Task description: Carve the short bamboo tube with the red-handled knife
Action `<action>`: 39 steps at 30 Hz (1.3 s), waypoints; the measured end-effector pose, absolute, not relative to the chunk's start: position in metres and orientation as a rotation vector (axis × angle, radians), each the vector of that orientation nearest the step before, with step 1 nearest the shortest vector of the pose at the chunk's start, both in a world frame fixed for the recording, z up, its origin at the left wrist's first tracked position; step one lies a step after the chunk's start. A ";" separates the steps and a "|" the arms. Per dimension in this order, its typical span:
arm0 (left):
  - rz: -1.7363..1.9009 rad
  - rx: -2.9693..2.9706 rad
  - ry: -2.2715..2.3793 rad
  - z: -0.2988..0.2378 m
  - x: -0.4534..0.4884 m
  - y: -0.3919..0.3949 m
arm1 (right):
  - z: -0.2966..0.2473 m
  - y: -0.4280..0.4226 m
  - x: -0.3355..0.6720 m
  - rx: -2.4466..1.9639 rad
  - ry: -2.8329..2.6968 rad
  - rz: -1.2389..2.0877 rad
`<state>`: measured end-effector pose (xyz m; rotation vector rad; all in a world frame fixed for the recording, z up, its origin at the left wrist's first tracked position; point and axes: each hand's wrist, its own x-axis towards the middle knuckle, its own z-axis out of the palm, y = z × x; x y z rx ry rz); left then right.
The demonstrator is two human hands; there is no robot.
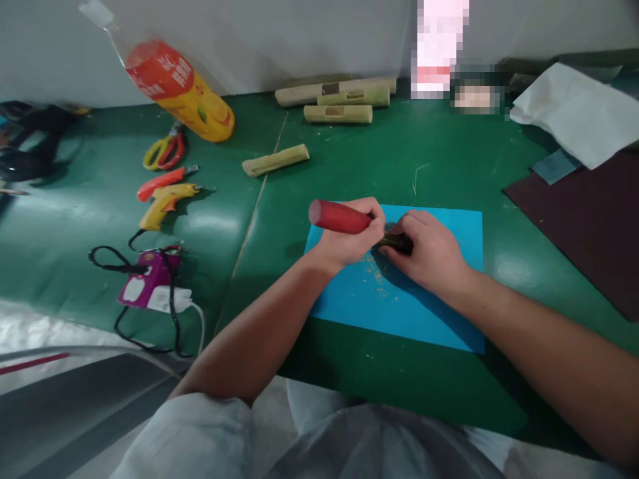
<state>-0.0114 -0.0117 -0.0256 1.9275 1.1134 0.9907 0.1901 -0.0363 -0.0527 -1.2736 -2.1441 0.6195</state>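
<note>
My left hand (355,238) is wrapped round the thick red handle of a tool (339,217); its working end is hidden by my fingers. Close beside it, my right hand (432,249) pinches a short, dark greenish piece (399,242) that looks like bamboo, though most of it is covered. The two hands nearly meet over a blue sheet (449,326). Pale shavings (379,276) lie scattered on the sheet just below my hands.
Cut bamboo tubes (338,114) lie along the wall, with one bamboo piece (276,161) nearer. To the left are an orange drink bottle (194,100), scissors (164,152), a red-handled cutter (162,184), a yellow glue gun (168,205) and a corded power strip (150,279). White paper (574,113) overlaps a dark board (589,219).
</note>
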 end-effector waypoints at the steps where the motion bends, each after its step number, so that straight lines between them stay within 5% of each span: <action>1: 1.038 1.885 1.116 -0.027 -0.012 -0.010 | -0.052 -0.037 0.190 -1.284 -2.149 0.622; 12: 1.224 2.061 1.256 -0.029 -0.018 -0.023 | -0.049 -0.039 0.188 -1.304 -2.174 0.607; 20: 0.947 2.106 1.345 -0.028 -0.018 -0.025 | -0.052 -0.039 0.187 -1.274 -2.177 0.593; 39: 0.942 1.876 1.223 -0.027 -0.003 -0.024 | -0.050 -0.038 0.189 -1.242 -2.143 0.676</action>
